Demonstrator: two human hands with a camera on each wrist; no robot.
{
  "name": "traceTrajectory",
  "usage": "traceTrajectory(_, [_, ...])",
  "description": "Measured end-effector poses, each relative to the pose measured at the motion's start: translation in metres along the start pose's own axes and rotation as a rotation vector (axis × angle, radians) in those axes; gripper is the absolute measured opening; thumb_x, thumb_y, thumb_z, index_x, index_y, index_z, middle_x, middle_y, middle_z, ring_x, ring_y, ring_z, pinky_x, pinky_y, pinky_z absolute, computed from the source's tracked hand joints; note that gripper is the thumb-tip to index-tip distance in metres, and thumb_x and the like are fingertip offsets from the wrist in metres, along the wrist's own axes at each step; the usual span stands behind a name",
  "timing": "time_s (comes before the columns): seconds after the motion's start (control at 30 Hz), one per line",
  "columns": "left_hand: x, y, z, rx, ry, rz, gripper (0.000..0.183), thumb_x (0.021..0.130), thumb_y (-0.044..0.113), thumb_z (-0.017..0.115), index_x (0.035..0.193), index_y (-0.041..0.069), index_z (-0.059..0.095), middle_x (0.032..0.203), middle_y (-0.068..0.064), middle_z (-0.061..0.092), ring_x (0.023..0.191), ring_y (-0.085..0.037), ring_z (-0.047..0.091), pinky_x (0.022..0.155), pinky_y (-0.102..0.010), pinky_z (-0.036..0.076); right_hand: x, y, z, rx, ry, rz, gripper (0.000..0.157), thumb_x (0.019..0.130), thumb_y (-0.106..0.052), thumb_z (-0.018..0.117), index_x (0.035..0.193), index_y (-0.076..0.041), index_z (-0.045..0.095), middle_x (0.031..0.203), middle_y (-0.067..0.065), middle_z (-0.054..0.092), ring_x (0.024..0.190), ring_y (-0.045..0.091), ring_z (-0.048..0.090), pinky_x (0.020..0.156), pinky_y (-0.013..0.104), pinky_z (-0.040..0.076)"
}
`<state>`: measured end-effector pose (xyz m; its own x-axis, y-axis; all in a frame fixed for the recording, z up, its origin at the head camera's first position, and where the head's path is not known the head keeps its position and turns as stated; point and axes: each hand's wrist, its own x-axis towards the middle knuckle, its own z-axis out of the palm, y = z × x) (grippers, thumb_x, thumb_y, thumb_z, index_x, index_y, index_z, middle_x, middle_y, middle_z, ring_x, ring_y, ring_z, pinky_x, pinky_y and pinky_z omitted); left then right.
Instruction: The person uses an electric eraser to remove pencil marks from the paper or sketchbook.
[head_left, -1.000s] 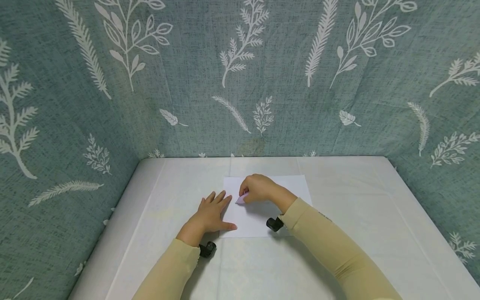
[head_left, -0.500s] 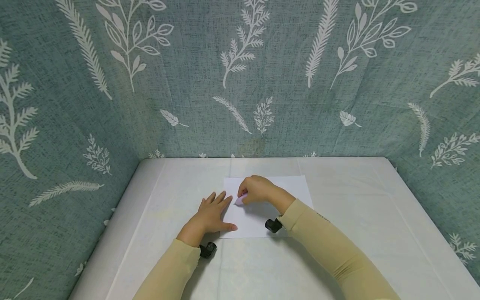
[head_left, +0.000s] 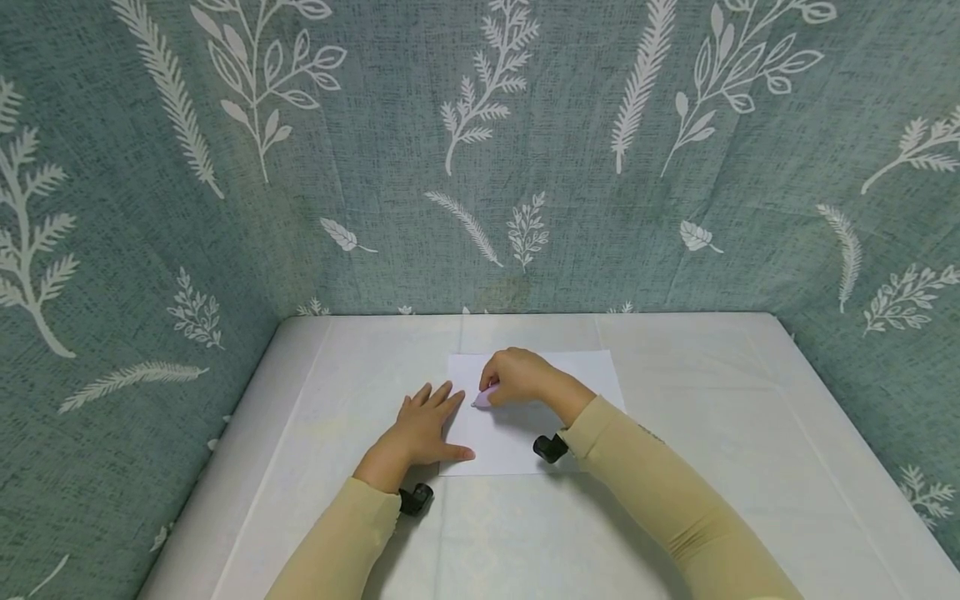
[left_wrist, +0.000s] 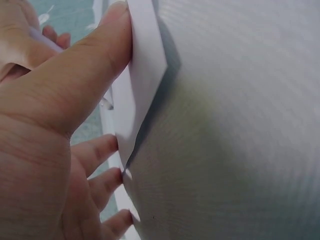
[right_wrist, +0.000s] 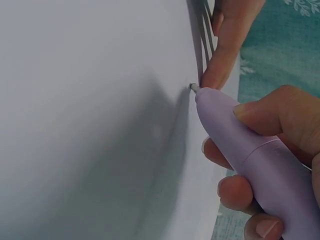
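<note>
A white sheet of paper (head_left: 480, 450) lies on the table. My left hand (head_left: 417, 429) is spread over its left edge, fingers apart, with the thumb on the near-left part. In the left wrist view a corner of the paper (left_wrist: 142, 70) stands up a little beside the thumb. My right hand (head_left: 517, 377) grips a thick lavender pen-shaped tool (right_wrist: 235, 130) between thumb and fingers. The tool slants down toward the left, and its narrow pale tip (right_wrist: 194, 87) is at the paper's surface, close to a left fingertip (right_wrist: 215, 75). No mark on the sheet shows.
A white cloth covers the table (head_left: 712, 467). Behind and on both sides hangs green fabric (head_left: 390, 275) with white leaf prints. Each wrist carries a small black camera, one at the left wrist (head_left: 416, 499) and one at the right wrist (head_left: 550, 448).
The right hand and tool shift slightly left and toward the person, then back to the right, a short stroke. The left hand and the paper stay in place.
</note>
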<state>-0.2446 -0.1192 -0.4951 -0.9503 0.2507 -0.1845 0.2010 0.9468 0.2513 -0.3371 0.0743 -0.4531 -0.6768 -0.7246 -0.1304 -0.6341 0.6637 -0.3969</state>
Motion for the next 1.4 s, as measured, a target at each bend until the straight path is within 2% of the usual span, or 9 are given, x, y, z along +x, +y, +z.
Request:
traceTrajectory(0.17, [0.000,0.000,0.000,0.002,0.000,0.001,0.102,0.063,0.069,0.067,0.146,0.022,0.030,0.153,-0.007,0.019,0.138,-0.039,0.010,0.106,-0.061,0.009,0.003,0.000,0.003,0.009,0.004,-0.033,0.014,0.072,-0.021,0.073,0.085,-0.023,0.074,0.080,-0.014,0.064,0.073,0.007,0.054,0.070,0.026,0.045])
traceTrajectory(0.4, [0.000,0.000,0.000,0.005,0.000,-0.005,0.102,0.063,0.068,0.067,0.146,0.022,0.029,0.153,-0.007,0.018,0.138,-0.039,0.009,0.106,-0.061,0.009,-0.001,0.000,0.000,-0.007,-0.014,-0.005,0.014,0.071,-0.019,0.073,0.085,-0.021,0.074,0.083,-0.011,0.066,0.075,0.006,0.055,0.074,0.026,0.046])
traceTrajectory(1.03, [0.000,0.000,0.000,-0.010,0.001,-0.003,0.103,0.062,0.069,0.067,0.146,0.022,0.029,0.153,-0.007,0.017,0.139,-0.038,0.008,0.106,-0.061,0.008,-0.004,0.001,-0.001,0.020,-0.018,-0.036,0.016,0.072,-0.018,0.073,0.088,-0.019,0.074,0.083,-0.011,0.067,0.075,0.006,0.055,0.074,0.027,0.045])
traceTrajectory(1.4, [0.000,0.002,-0.001,-0.013,0.004,0.001,0.102,0.063,0.069,0.067,0.145,0.021,0.031,0.153,-0.008,0.018,0.138,-0.039,0.010,0.105,-0.061,0.009,-0.010,0.004,-0.004,0.036,-0.033,-0.007,0.015,0.072,-0.017,0.074,0.086,-0.019,0.074,0.083,-0.012,0.066,0.077,0.005,0.056,0.075,0.026,0.047])
